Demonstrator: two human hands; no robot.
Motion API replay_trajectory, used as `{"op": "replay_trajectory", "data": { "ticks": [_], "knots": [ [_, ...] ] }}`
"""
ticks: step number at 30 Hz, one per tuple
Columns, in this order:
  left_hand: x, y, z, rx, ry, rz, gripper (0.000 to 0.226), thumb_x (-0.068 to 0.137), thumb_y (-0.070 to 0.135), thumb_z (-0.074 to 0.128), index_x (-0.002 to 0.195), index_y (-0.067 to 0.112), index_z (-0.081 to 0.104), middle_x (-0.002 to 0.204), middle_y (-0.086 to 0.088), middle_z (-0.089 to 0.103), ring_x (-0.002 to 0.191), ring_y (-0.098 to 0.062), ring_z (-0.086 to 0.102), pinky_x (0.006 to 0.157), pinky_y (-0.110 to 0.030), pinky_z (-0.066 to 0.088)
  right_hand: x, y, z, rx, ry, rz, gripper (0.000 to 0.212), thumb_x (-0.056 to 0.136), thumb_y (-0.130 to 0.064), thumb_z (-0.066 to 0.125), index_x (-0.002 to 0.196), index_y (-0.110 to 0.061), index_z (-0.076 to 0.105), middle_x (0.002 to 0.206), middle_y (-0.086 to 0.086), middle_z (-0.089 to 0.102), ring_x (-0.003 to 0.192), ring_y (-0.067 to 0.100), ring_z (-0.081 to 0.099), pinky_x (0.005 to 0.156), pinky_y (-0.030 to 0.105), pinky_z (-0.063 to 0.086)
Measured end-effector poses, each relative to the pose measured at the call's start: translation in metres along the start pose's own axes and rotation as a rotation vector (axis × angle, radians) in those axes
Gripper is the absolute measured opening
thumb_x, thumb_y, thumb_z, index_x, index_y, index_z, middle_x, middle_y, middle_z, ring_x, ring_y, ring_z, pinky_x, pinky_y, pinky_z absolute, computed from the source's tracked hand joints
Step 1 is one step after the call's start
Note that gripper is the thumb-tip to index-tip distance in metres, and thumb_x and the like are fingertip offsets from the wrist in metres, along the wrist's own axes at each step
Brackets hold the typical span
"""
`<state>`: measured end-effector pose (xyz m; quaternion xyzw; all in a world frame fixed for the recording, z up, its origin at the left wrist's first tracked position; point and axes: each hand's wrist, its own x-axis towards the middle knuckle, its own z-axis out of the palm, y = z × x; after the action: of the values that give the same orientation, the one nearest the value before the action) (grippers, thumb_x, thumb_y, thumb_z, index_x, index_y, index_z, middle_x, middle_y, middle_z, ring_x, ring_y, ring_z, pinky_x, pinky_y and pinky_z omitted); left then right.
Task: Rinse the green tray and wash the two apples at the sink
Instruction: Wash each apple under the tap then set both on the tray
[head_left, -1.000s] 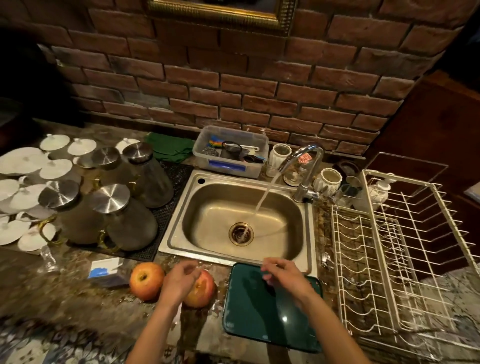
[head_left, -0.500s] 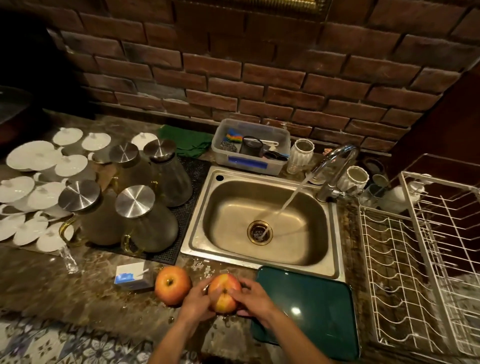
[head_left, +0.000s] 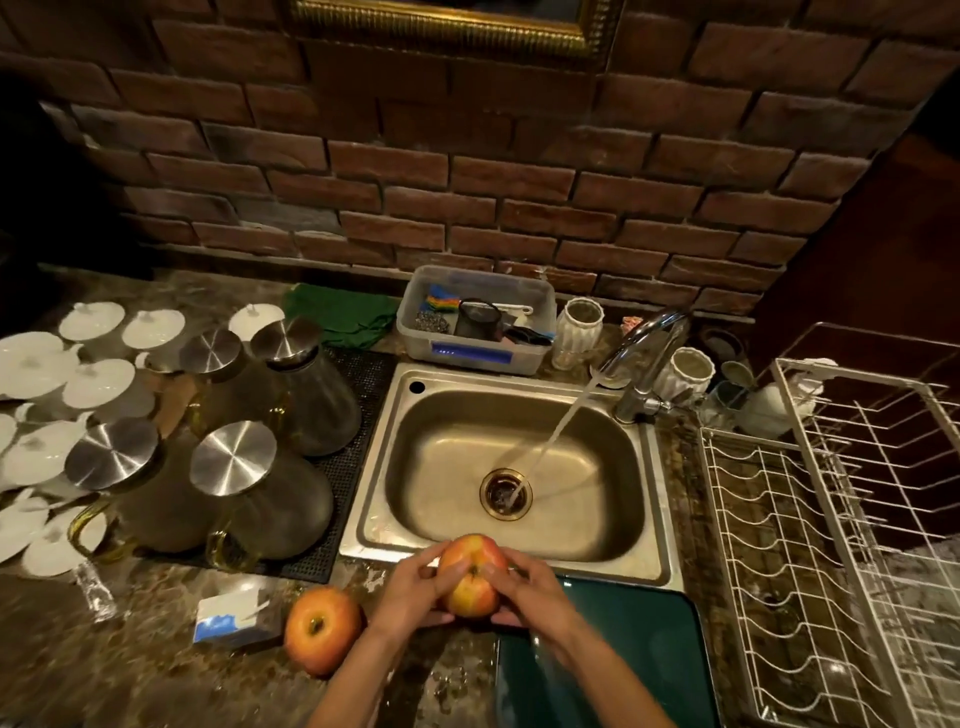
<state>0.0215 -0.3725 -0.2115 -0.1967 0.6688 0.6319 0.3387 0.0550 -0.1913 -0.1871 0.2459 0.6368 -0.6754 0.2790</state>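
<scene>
Since half a second ago both hands have carried the held apple (head_left: 471, 577) forward from the counter to the sink's (head_left: 655, 499) near rim. The left hand (head_left: 415, 595) and right hand (head_left: 527, 592) cup it from either side, fingers curled round it. The second apple (head_left: 322, 629) rests on the counter just left of them; the green tray (head_left: 639, 654) lies to the right. Water runs from the faucet (head_left: 644, 343) into the drain.
</scene>
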Motion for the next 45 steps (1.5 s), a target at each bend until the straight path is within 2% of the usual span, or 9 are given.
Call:
{"op": "replay_trajectory", "data": {
  "ticks": [9,14,17,22,28,32,37,42,45],
  "knots": [
    [0.054,0.093,0.066,0.036,-0.091,0.108,0.052,0.083,0.03,0.077,0.132,0.025,0.06,0.12,-0.014,0.066,0.097,-0.033,0.072,0.061,-0.035,0.063,0.029,-0.062,-0.07,-0.004,0.149,-0.167,0.05,0.092,-0.048,0.06,0.139,-0.031,0.054,0.134,0.005,0.062,0.116,0.022,0.065,0.094,0.039,0.058],
    [0.095,0.123,0.091,0.03,-0.119,0.094,0.048,0.082,0.034,0.077,0.129,0.027,0.064,0.122,-0.011,0.068,0.094,-0.029,0.072,0.077,-0.049,0.063,0.065,-0.083,-0.098,0.131,0.169,-0.163,0.034,0.094,-0.045,0.058,0.127,-0.037,0.06,0.13,0.002,0.064,0.114,0.022,0.066,0.077,0.034,0.062],
    [0.116,0.134,0.101,0.028,-0.124,0.075,0.052,0.083,0.033,0.076,0.133,0.027,0.061,0.121,-0.018,0.066,0.099,-0.034,0.069,0.081,-0.051,0.061,0.09,-0.087,-0.109,0.262,0.175,-0.176,0.034,0.096,-0.041,0.057,0.128,-0.033,0.061,0.13,0.005,0.063,0.117,0.028,0.065,0.084,0.045,0.061],
    [0.143,0.144,0.112,0.004,-0.173,0.003,0.052,0.09,0.029,0.069,0.14,0.032,0.052,0.136,-0.025,0.053,0.116,-0.044,0.062,0.08,-0.046,0.063,0.124,-0.086,-0.117,0.383,0.196,-0.16,0.022,0.1,-0.032,0.052,0.12,-0.036,0.061,0.128,0.001,0.063,0.116,0.024,0.064,0.083,0.043,0.061],
    [0.158,0.145,0.113,-0.031,-0.288,-0.07,0.037,0.093,0.05,0.057,0.125,0.032,0.062,0.133,-0.008,0.06,0.112,-0.033,0.067,0.086,-0.056,0.059,0.138,-0.078,-0.127,0.204,0.207,-0.198,0.048,0.098,-0.023,0.057,0.144,-0.016,0.048,0.142,0.01,0.048,0.126,0.028,0.056,0.1,0.055,0.052],
    [0.162,0.142,0.113,-0.105,-0.365,-0.173,0.053,0.09,0.059,0.056,0.128,0.024,0.061,0.129,-0.016,0.063,0.108,-0.039,0.069,0.087,-0.059,0.057,0.133,-0.071,-0.129,-0.004,0.262,-0.253,0.047,0.098,-0.022,0.058,0.144,-0.018,0.049,0.136,0.011,0.041,0.129,0.021,0.05,0.104,0.033,0.052],
    [0.163,0.131,0.113,-0.105,-0.306,-0.202,0.055,0.087,0.063,0.057,0.128,0.027,0.06,0.131,-0.017,0.06,0.107,-0.04,0.069,0.083,-0.06,0.058,0.132,-0.07,-0.115,-0.076,0.253,-0.244,0.034,0.092,-0.034,0.065,0.126,-0.037,0.056,0.125,0.002,0.039,0.115,0.006,0.051,0.077,0.011,0.054],
    [0.16,0.119,0.124,-0.149,-0.14,-0.128,0.033,0.092,0.049,0.059,0.115,0.025,0.063,0.126,-0.011,0.06,0.108,-0.036,0.065,0.071,-0.059,0.06,0.142,-0.068,-0.09,0.134,0.395,-0.185,0.043,0.084,-0.056,0.063,0.121,-0.035,0.062,0.127,0.005,0.045,0.115,0.015,0.056,0.097,0.035,0.055],
    [0.156,0.119,0.127,-0.083,-0.109,-0.065,0.025,0.095,0.049,0.054,0.112,0.032,0.062,0.123,-0.006,0.059,0.104,-0.03,0.065,0.066,-0.049,0.063,0.143,-0.07,-0.084,0.256,0.402,-0.171,0.024,0.095,-0.045,0.059,0.113,-0.032,0.068,0.117,0.007,0.066,0.11,0.027,0.065,0.096,0.051,0.055]
  ]
}}
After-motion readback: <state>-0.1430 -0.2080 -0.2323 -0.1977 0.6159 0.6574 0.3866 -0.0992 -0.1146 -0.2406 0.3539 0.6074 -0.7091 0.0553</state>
